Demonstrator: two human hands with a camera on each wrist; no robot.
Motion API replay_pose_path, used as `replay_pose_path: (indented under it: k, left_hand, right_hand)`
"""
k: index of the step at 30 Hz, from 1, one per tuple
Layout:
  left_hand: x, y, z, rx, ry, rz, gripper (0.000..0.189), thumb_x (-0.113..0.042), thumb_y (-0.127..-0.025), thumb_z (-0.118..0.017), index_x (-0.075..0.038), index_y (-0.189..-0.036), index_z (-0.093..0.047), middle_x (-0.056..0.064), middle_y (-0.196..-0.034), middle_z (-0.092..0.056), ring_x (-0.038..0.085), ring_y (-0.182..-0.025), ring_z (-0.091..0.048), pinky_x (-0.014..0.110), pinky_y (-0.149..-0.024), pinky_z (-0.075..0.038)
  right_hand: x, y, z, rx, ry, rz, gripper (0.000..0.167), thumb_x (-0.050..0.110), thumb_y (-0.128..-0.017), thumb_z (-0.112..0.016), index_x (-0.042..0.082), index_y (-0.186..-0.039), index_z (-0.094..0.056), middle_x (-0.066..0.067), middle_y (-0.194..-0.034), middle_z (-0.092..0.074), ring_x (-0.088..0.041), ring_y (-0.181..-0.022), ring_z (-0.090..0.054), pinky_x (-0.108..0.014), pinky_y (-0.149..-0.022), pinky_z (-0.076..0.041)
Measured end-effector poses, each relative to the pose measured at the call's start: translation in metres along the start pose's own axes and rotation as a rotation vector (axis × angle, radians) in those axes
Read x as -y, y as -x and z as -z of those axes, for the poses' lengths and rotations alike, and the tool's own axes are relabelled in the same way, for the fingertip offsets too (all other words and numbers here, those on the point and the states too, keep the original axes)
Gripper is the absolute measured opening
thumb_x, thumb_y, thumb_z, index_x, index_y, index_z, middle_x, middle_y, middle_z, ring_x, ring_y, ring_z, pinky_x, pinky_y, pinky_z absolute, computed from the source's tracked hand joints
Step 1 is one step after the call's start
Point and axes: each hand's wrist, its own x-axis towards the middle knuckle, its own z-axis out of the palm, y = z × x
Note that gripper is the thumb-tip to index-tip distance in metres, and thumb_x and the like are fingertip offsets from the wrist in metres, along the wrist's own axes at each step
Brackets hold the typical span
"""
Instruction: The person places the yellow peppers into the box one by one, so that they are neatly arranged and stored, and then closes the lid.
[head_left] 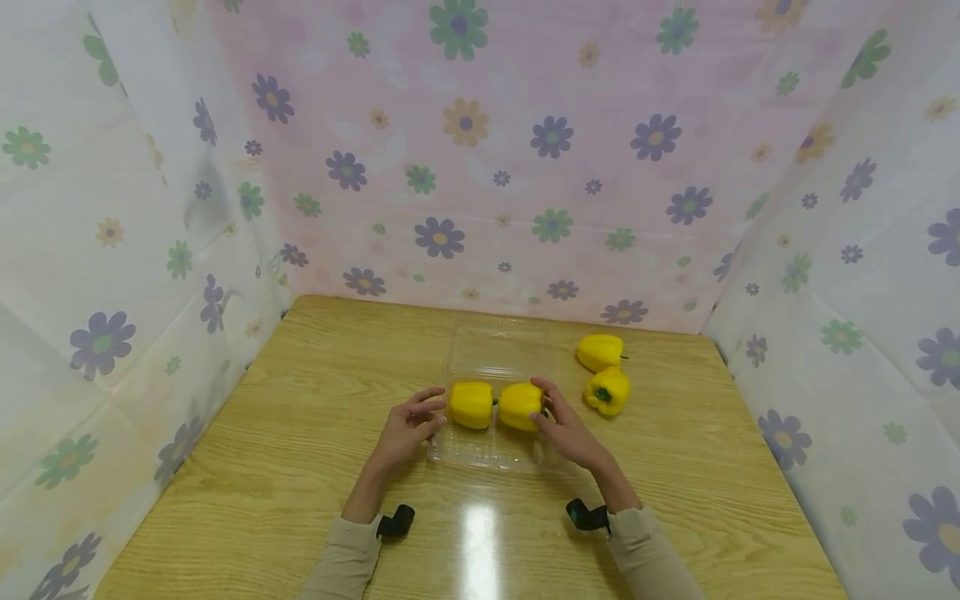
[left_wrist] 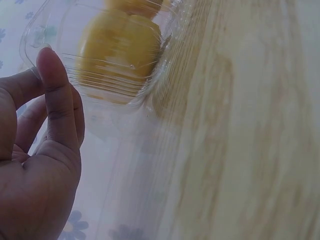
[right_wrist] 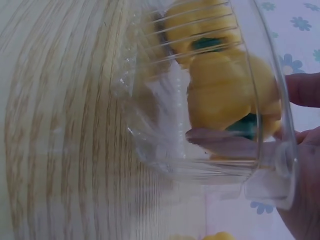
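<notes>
A clear plastic clamshell container (head_left: 480,456) lies in front of me with its lid (head_left: 500,343) folded back. Two yellow bell peppers sit side by side in its base, a left one (head_left: 470,406) and a right one (head_left: 517,407), their stems to the right. My left hand (head_left: 401,432) pinches the container's left rim between thumb and fingers. On the other side, my right hand (head_left: 576,433) grips the right pepper near its stem end. Through the clear wall in the right wrist view, the right thumb (right_wrist: 220,141) shows inside the container, beside the green stem (right_wrist: 243,126).
Two more yellow bell peppers, a rear one (head_left: 600,352) and a front one (head_left: 608,391), lie on the wooden table (head_left: 300,467) right of the container. Flower-printed cloth (head_left: 495,192) stands behind the table and along both sides.
</notes>
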Motion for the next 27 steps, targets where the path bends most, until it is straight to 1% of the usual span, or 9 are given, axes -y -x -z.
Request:
replay_pose_path:
  k: [7,12,20,27]
  left_hand:
    - [0.0010,0.0004,-0.0012,0.003,0.010,0.014,0.031,-0.001,-0.097,-0.066,0.012,-0.126,-0.066,0.023,-0.153,-0.044,0.011,-0.077,-0.059,0.019,-0.058,-0.054]
    - [0.0011,0.0008,-0.0011,0.000,0.013,0.007,0.031,0.000,-0.097,-0.066,0.013,-0.125,-0.065,0.024,-0.152,-0.044,0.010,-0.075,-0.059,0.018,-0.058,-0.053]
    - [0.0028,0.0009,-0.0004,0.003,0.016,-0.006,0.032,0.001,-0.097,-0.066,0.015,-0.125,-0.064,0.027,-0.152,-0.043,0.009,-0.074,-0.058,0.019,-0.058,-0.054]
    - [0.0024,0.0003,-0.0004,0.002,0.015,-0.012,0.031,0.000,-0.097,-0.066,0.014,-0.125,-0.065,0.025,-0.152,-0.044,0.010,-0.076,-0.059,0.019,-0.058,-0.054]
  right_hand:
    - [0.0018,-0.0015,-0.0005,0.002,0.005,-0.054,0.058,0.007,-0.107,-0.047,0.002,-0.159,-0.020,-0.023,-0.167,-0.016,-0.050,-0.151,-0.014,-0.064,-0.121,-0.017]
    - [0.0001,-0.0044,-0.0004,0.005,0.011,-0.088,0.056,0.007,-0.107,-0.047,0.003,-0.158,-0.023,-0.023,-0.166,-0.018,-0.049,-0.152,-0.014,-0.065,-0.121,-0.017]
    - [0.0008,-0.0076,-0.0010,0.013,0.008,-0.098,0.055,-0.001,-0.105,-0.046,0.002,-0.157,-0.027,-0.024,-0.165,-0.020,-0.051,-0.150,-0.019,-0.064,-0.118,-0.026]
    - [0.0018,-0.0085,-0.0001,0.002,0.003,-0.095,0.055,-0.004,-0.104,-0.044,0.001,-0.156,-0.028,-0.025,-0.165,-0.020,-0.052,-0.149,-0.020,-0.064,-0.116,-0.030]
